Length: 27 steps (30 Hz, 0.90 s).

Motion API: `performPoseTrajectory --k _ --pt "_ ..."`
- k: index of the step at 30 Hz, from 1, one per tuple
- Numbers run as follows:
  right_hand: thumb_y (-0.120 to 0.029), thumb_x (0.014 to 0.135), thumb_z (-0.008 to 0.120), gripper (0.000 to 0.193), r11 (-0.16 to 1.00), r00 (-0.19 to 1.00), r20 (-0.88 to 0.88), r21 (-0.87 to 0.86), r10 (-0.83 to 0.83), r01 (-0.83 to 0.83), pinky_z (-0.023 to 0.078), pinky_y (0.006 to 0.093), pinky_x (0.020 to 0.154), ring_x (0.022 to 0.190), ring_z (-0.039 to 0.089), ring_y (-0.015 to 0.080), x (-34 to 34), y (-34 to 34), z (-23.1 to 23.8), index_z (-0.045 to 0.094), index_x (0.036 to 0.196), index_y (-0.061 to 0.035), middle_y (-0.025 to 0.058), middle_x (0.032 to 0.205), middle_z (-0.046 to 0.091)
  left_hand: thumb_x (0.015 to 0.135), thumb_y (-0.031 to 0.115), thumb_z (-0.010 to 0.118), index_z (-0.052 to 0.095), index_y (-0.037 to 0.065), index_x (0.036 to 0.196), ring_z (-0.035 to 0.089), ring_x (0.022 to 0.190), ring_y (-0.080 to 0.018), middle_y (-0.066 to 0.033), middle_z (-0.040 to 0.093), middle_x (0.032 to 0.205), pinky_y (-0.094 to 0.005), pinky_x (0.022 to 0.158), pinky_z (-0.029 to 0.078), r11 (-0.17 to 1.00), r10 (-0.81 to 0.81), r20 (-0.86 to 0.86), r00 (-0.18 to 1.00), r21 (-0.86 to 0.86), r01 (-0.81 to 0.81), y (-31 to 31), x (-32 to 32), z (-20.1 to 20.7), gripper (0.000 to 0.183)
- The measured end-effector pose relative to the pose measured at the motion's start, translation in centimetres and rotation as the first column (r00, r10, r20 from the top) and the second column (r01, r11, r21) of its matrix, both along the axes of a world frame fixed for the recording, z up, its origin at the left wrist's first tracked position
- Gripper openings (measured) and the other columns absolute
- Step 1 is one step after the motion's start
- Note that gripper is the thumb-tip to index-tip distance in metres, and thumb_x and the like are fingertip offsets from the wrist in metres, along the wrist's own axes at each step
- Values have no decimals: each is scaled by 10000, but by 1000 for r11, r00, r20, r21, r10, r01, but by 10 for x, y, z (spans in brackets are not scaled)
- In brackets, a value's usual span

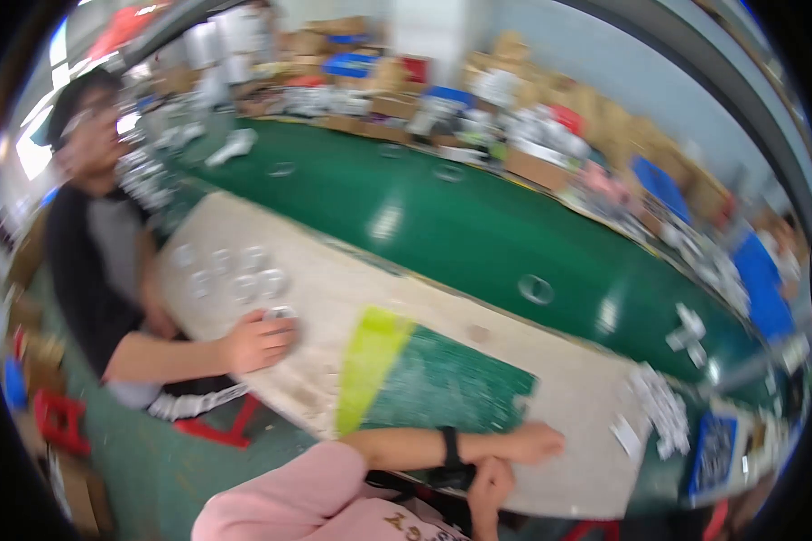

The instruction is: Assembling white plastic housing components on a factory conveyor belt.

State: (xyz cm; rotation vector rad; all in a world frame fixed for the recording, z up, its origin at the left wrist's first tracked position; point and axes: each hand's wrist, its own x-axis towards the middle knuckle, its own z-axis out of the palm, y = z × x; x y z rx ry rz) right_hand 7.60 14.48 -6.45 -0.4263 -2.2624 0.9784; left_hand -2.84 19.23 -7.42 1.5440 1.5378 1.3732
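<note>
My left hand [537, 442] lies low over the pale work table [595, 397], beside the right edge of a worn green mat [451, 383] with a lime-yellow strip [370, 365]. Its fingers look curled but are smeared by motion. A black band [451, 448] circles that wrist. Just below it, close to the band, my right hand [490, 485] is closed; blur hides whether anything is in it. Right of my hands sits a heap of small white pieces [659, 406], with one flat white piece [624, 437] at its near side.
At left a seated person's hand [260, 343] rests on a round clear piece, near several clear round pieces [244, 287]. A green conveyor belt [424, 216] runs behind the table, carrying a clear ring [535, 288] and white pieces [687, 335]. A blue tray [715, 458] stands right.
</note>
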Motion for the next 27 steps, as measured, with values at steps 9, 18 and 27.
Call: performPoseTrajectory --k 9,18,27 --pt "-60 857 526 141 993 995 -101 -113 26 -38 444 380 602 651 566 332 -10 -6 12 591 769 29 163 709 587 837 279 547 591 77 783 562 600 -355 -158 563 628 -421 535 427 993 5 -36 999 -121 -10 -14 -17 20 214" --pt "-73 866 520 164 997 996 -94 -79 4 -11 437 375 602 663 554 328 0 -14 15 585 764 37 175 725 586 831 276 530 560 48 694 545 556 -363 -164 544 587 -437 509 405 994 26 -65 998 -108 -33 -18 -4 18 267" --pt "-51 869 508 150 998 999 -4 -30 -47 47 435 355 602 645 550 311 -2 -15 14 581 764 27 160 726 579 804 210 507 613 96 759 605 613 -336 -129 611 628 -427 567 468 998 49 20 999 -37 -49 -11 -5 11 161"
